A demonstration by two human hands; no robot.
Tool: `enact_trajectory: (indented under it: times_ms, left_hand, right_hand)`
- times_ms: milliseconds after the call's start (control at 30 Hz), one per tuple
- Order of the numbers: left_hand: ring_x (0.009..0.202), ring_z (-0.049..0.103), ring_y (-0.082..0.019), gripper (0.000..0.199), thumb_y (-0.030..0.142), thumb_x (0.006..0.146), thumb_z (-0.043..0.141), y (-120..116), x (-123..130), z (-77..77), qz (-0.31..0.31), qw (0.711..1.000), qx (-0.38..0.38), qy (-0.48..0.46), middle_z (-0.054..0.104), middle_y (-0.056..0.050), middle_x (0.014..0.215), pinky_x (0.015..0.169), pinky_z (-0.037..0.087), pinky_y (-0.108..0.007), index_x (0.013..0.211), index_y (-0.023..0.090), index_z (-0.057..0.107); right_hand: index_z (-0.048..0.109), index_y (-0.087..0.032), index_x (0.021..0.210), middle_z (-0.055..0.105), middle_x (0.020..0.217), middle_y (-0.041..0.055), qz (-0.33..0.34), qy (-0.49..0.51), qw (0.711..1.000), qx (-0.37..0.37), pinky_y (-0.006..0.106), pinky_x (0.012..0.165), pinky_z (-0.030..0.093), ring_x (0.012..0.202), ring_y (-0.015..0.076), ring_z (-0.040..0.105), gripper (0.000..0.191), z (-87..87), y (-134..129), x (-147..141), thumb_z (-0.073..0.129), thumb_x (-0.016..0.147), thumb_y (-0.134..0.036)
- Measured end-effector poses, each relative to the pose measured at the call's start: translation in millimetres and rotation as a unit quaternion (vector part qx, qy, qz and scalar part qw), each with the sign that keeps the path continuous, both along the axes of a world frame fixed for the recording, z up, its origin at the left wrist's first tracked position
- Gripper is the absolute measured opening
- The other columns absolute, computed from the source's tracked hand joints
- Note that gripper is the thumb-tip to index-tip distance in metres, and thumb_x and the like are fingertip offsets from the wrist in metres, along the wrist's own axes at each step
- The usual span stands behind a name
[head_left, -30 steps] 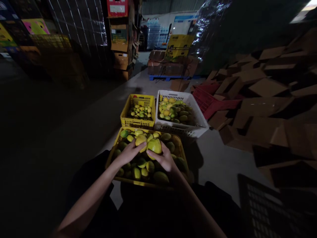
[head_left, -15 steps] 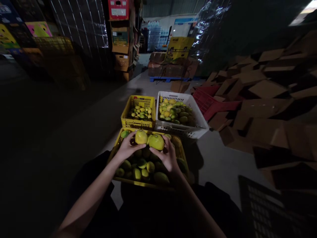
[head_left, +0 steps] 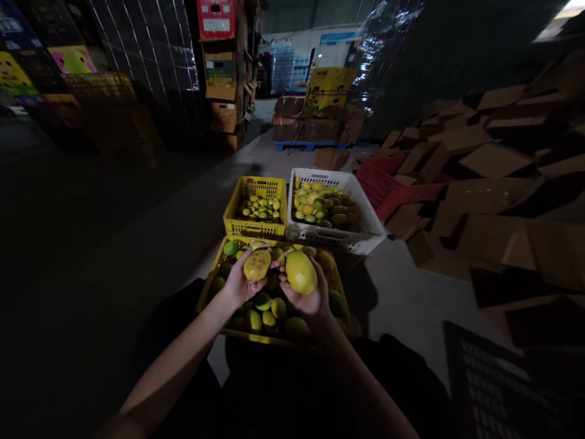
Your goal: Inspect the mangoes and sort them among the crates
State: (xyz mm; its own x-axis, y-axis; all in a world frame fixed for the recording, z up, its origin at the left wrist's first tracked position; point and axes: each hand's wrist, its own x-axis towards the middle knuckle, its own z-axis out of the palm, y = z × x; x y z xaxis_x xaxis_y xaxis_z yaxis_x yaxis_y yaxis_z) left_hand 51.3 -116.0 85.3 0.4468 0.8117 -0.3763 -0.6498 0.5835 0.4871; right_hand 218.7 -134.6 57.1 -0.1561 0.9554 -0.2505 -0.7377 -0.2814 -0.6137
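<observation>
Resting in my left hand (head_left: 237, 283) is a yellow lemon with brown blemishes (head_left: 257, 265), fingers curled around it. My right hand (head_left: 315, 299) cradles a larger, smooth yellow lemon (head_left: 301, 273) on palm and fingers. Both hands are above the near yellow crate (head_left: 340, 283), their fingertips close together. Inside that crate lie several green and yellow lemons (head_left: 267, 305), partly hidden by my hands and forearms.
Beyond the near crate stand a smaller yellow crate (head_left: 233, 227) and a white crate (head_left: 372, 228), both holding lemons. To the right are a red crate (head_left: 384, 189) and heaped cardboard boxes (head_left: 493, 238). A dark crate (head_left: 484, 378) sits at lower right.
Both lemons have been turned in my hands, and brown marks now show on the left one. My right hand has rolled palm-up and moved slightly right and lower.
</observation>
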Motion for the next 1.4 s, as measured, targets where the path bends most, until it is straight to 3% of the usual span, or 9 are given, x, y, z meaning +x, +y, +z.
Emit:
enact_trajectory:
  times_ms: [67, 233, 367, 500, 633, 867, 967, 1133, 1400]
  left_hand:
    - [0.036, 0.044, -0.005, 0.037, 0.043, 0.100, 0.046, 0, 4, -1.8, 0.018, 0.997, -0.061, -0.030, 0.069, -0.004, 0.076, 0.033, 0.040, -0.014, 0.119, 0.017, 0.064]
    - [0.059, 0.065, -0.010, 0.038, 0.039, 0.104, 0.040, 8, 10, -11.4, 0.103, 0.966, -0.214, -0.099, 0.066, -0.006, 0.076, 0.050, 0.056, -0.014, 0.121, 0.011, 0.059]
    - [0.064, 0.068, -0.014, 0.038, 0.038, 0.104, 0.037, 13, 12, -20.1, 0.140, 0.959, -0.233, -0.083, 0.066, -0.007, 0.080, 0.051, 0.059, -0.018, 0.124, 0.011, 0.057]
    - [0.070, 0.071, -0.016, 0.038, 0.038, 0.103, 0.040, 11, 11, -22.3, 0.110, 0.975, -0.185, -0.055, 0.070, -0.009, 0.085, 0.058, 0.061, -0.023, 0.120, 0.011, 0.061]
    - [0.070, 0.070, -0.013, 0.029, 0.031, 0.100, 0.047, 5, 8, -13.4, 0.085, 0.990, -0.084, -0.070, 0.072, -0.005, 0.091, 0.067, 0.061, -0.023, 0.120, 0.019, 0.064]
    - [0.056, 0.050, -0.009, 0.026, 0.039, 0.097, 0.053, -3, 3, -1.0, 0.061, 0.996, -0.021, -0.065, 0.067, -0.004, 0.086, 0.047, 0.044, -0.019, 0.089, 0.019, 0.067]
    - [0.053, 0.044, -0.009, 0.023, 0.036, 0.091, 0.061, -4, 1, -3.6, 0.059, 0.997, -0.017, -0.047, 0.062, -0.002, 0.077, 0.045, 0.038, -0.020, 0.076, 0.019, 0.062]
    - [0.048, 0.038, -0.010, 0.039, 0.042, 0.089, 0.064, -5, -5, -12.7, 0.038, 0.999, 0.019, -0.002, 0.049, 0.000, 0.058, 0.044, 0.034, -0.024, 0.060, 0.020, 0.050]
    - [0.034, 0.046, -0.014, 0.050, 0.042, 0.088, 0.055, 7, -9, -32.0, -0.087, 0.982, 0.166, 0.024, 0.044, -0.002, 0.043, 0.033, 0.033, -0.024, 0.045, 0.019, 0.045]
  right_hand:
    - [0.070, -0.023, 0.096, 0.074, 0.088, 0.0044, -0.021, 0.015, 1.000, -0.013, 0.028, 0.061, 0.057, 0.069, 0.0174, 0.066, 0.036, -8.8, 3, 0, 0.064, 0.082, -0.055]
    - [0.070, -0.021, 0.091, 0.073, 0.095, 0.0092, -0.017, 0.040, 0.996, -0.078, 0.032, 0.070, 0.061, 0.093, 0.0225, 0.069, 0.030, -30.2, 14, 5, 0.062, 0.084, -0.049]
    - [0.068, -0.021, 0.088, 0.072, 0.094, 0.0103, -0.026, 0.057, 0.986, -0.153, 0.035, 0.066, 0.063, 0.098, 0.0246, 0.069, 0.029, -38.0, 19, 6, 0.055, 0.089, -0.047]
    - [0.067, -0.021, 0.091, 0.073, 0.090, 0.0084, -0.038, 0.037, 0.989, -0.136, 0.040, 0.073, 0.063, 0.096, 0.0244, 0.069, 0.027, -36.4, 17, 3, 0.055, 0.089, -0.046]
    - [0.069, -0.020, 0.096, 0.074, 0.095, 0.0090, -0.051, 0.055, 0.994, -0.076, 0.034, 0.072, 0.060, 0.090, 0.0222, 0.070, 0.031, -25.4, 11, -1, 0.057, 0.087, -0.047]
    - [0.066, -0.026, 0.086, 0.073, 0.089, 0.0033, -0.048, -0.026, 0.998, 0.022, 0.031, 0.055, 0.052, 0.067, 0.0195, 0.064, 0.037, -11.3, 2, -1, 0.064, 0.078, -0.062]
    - [0.063, -0.026, 0.080, 0.071, 0.081, 0.0030, -0.017, -0.062, 0.998, 0.020, 0.031, 0.050, 0.049, 0.062, 0.0197, 0.061, 0.041, -14.2, 1, -1, 0.064, 0.074, -0.066]
    - [0.059, -0.024, 0.068, 0.064, 0.062, 0.0004, 0.048, -0.051, 0.996, 0.050, 0.029, 0.039, 0.044, 0.045, 0.0156, 0.052, 0.041, -21.8, 1, -2, 0.069, 0.067, -0.064]
    - [0.052, -0.022, 0.053, 0.060, 0.051, -0.0003, 0.177, -0.034, 0.975, 0.131, 0.032, 0.033, 0.043, 0.038, 0.0193, 0.055, 0.047, -35.2, 5, -5, 0.075, 0.054, -0.063]
